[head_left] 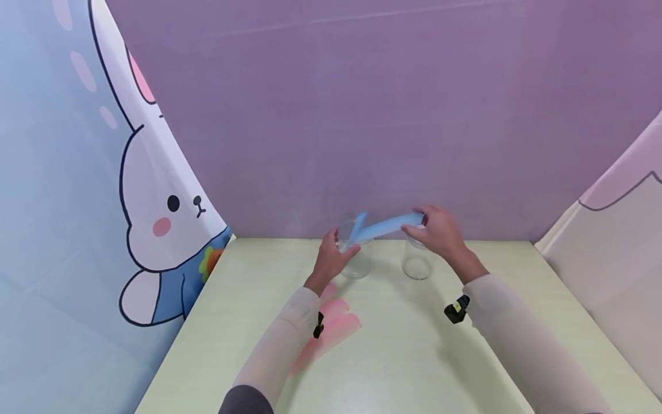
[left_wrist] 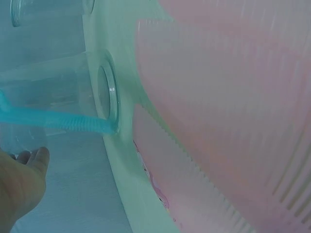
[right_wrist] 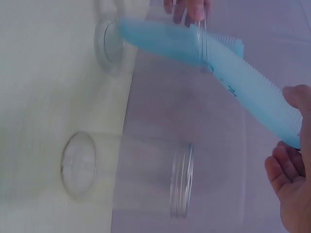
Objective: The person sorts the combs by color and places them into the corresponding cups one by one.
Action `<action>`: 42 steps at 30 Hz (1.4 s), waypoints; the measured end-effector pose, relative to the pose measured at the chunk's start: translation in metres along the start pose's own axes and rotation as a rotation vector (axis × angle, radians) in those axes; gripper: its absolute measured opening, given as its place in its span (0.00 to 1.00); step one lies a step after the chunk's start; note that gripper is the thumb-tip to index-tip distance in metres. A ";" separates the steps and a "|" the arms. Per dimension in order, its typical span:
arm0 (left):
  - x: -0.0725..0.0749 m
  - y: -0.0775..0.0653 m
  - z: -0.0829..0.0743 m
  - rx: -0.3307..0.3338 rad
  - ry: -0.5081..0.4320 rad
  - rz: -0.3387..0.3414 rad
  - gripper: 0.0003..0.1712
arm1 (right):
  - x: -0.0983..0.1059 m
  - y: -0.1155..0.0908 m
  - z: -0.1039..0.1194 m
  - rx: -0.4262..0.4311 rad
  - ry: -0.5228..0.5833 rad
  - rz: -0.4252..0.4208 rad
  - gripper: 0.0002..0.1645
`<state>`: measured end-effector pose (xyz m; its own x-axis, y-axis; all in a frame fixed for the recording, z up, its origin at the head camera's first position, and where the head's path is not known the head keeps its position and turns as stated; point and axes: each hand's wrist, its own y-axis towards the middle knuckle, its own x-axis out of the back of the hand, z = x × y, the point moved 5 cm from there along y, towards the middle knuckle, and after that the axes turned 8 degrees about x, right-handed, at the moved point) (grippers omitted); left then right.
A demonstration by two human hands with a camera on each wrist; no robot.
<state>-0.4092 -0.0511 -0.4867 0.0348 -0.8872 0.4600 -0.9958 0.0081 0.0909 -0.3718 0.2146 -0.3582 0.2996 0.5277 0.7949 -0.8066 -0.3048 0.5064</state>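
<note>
My left hand (head_left: 330, 259) grips a clear jar (head_left: 358, 269) standing at the back of the table, thumb and fingers around its upper part. Inside that jar leans a light blue comb (right_wrist: 160, 42), one end up past the rim. Another light blue comb (head_left: 389, 225) is pinched at its end by the thumb and fingers of my right hand (head_left: 439, 232). It slants down to the left, its far end overlapping the jar's mouth in the right wrist view. A second clear jar (right_wrist: 146, 174) stands upright to the right, below my right hand.
Several pink combs (head_left: 333, 333) lie on the pale table (head_left: 393, 356), beside and beneath my left forearm. A purple cloth wall (head_left: 362, 115) rises right behind the jars. A rabbit-print cloth (head_left: 150, 172) hangs along the left side.
</note>
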 end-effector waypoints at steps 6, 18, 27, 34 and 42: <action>0.000 0.000 0.002 0.005 -0.026 -0.003 0.54 | -0.015 0.008 0.009 0.003 0.124 -0.030 0.37; 0.008 -0.002 0.010 0.012 -0.024 -0.021 0.51 | -0.031 -0.001 -0.009 -0.076 0.237 0.086 0.37; 0.028 -0.003 0.020 0.034 0.096 0.025 0.46 | -0.031 -0.011 -0.042 -0.133 0.235 0.050 0.40; 0.054 -0.020 0.038 0.084 0.208 0.086 0.44 | -0.034 -0.024 -0.068 -0.163 0.238 0.014 0.46; 0.089 -0.048 0.056 0.122 0.325 0.158 0.41 | -0.047 -0.031 -0.082 -0.203 0.226 0.070 0.52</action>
<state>-0.3629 -0.1558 -0.4996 -0.1142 -0.6866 0.7180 -0.9931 0.0601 -0.1004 -0.4025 0.2638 -0.4390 0.1369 0.6811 0.7193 -0.9135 -0.1939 0.3576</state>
